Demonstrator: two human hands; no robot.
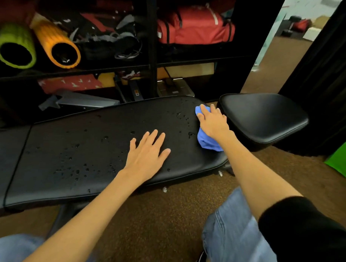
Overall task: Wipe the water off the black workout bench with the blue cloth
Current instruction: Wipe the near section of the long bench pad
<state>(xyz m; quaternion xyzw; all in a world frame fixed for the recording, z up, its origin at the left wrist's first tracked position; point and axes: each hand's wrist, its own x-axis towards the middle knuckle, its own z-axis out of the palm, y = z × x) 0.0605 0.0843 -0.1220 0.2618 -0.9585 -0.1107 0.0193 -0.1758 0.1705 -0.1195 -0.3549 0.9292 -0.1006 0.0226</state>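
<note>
Here, from the head view, the left hand point(148, 151) lies flat on the black bench point(89, 147), its fingers point(155, 137) straight and spread, holding nothing. The right hand point(212, 122) presses the bunched blue cloth point(208, 143) onto the bench's right end, just beside the separate seat pad point(262, 118), fingers stretched over the cloth. Water droplets point(76, 166) dot the bench to the left of the cloth.

Left hand point(148, 152) on bench point(66, 139) middle — cloth point(208, 143) under right hand point(212, 122) at right end, shelves point(151, 42) behind
</note>
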